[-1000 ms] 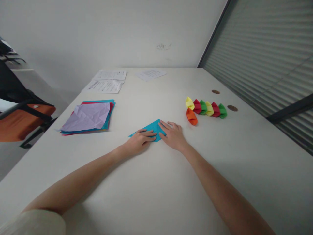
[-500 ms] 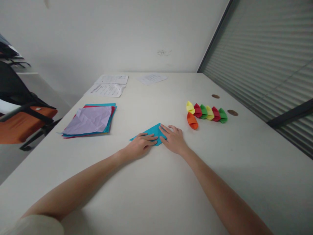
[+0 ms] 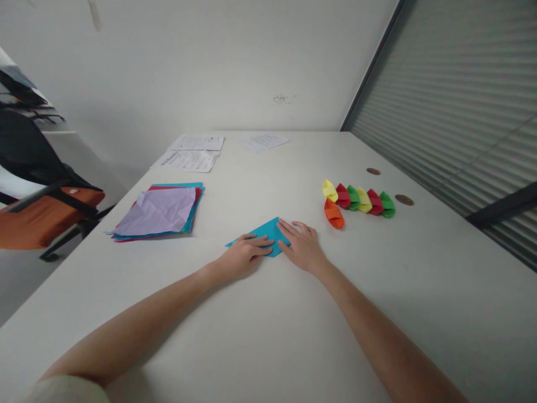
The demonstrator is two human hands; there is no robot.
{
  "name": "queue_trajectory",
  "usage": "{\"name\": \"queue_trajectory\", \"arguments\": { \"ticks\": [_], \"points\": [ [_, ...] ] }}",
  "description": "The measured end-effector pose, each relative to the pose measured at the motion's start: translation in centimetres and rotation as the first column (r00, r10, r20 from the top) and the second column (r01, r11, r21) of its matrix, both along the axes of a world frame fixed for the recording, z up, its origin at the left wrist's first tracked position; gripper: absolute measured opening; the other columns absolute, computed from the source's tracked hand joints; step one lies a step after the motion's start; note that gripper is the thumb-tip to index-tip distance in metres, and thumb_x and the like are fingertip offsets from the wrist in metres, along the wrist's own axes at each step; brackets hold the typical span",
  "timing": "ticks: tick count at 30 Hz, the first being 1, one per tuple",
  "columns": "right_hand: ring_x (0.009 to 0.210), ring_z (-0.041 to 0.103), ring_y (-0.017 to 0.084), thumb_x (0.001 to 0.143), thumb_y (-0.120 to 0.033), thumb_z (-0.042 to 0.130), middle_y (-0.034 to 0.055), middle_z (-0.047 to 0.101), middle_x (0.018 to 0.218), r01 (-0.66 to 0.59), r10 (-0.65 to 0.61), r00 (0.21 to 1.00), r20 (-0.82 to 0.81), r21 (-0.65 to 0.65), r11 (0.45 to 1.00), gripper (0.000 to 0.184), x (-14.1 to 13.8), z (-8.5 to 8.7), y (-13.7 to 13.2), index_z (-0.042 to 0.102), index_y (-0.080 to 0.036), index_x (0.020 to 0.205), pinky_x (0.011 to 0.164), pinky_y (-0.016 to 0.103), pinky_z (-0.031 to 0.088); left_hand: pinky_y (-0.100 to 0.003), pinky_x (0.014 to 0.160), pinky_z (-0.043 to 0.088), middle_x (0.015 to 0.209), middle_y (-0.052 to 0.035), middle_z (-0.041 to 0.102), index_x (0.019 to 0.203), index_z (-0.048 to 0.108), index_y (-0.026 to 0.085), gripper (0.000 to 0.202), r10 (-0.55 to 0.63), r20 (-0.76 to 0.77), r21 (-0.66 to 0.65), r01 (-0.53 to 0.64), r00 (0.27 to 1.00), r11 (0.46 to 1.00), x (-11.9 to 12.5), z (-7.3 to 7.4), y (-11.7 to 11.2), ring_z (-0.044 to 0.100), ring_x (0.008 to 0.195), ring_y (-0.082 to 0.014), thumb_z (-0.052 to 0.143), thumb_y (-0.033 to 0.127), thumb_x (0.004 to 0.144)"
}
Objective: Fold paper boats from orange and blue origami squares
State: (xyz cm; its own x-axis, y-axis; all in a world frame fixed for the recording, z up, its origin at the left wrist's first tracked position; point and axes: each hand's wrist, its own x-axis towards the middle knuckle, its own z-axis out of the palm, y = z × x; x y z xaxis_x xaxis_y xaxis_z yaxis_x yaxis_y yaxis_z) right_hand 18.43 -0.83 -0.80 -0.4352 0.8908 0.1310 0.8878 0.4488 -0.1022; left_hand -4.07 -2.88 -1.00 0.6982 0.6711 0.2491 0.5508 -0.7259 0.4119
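A folded teal paper triangle (image 3: 260, 232) lies flat on the white table (image 3: 268, 313). My left hand (image 3: 243, 256) rests on its near left part, fingers stretched flat and pressing down. My right hand (image 3: 302, 245) lies flat at the paper's right corner, fingers spread, fingertips on the teal edge. Neither hand grips anything.
A stack of coloured paper sheets (image 3: 161, 210) with a creased lilac one on top lies to the left. A row of several small folded paper shapes (image 3: 358, 200) sits to the right, beside two brown table holes (image 3: 404, 200). Printed pages (image 3: 188, 159) lie at the far edge. An orange chair (image 3: 39, 215) stands left.
The view has tilted, so everything sits a little lower in the picture. Both hands stay flat on the teal paper with hardly any shift.
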Motion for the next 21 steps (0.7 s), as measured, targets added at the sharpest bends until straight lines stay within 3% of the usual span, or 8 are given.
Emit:
{"name": "queue_trajectory", "arguments": {
  "ticks": [21],
  "points": [
    [0.130,0.039,0.032,0.096,-0.043,0.035,-0.0007,0.036,0.155,-0.005,0.005,1.000,0.006,0.022,1.000,0.054,-0.01,-0.16,0.10,0.041,-0.023,0.147,0.102,0.048,0.032,-0.043,0.112,0.037,0.137,-0.0045,0.059,0.124,0.063,0.026,0.042,-0.023,0.004,0.021,0.023,1.000,1.000,-0.05,0.04,0.06,0.054,0.128,-0.0179,0.046,0.007,0.090]
  ]
}}
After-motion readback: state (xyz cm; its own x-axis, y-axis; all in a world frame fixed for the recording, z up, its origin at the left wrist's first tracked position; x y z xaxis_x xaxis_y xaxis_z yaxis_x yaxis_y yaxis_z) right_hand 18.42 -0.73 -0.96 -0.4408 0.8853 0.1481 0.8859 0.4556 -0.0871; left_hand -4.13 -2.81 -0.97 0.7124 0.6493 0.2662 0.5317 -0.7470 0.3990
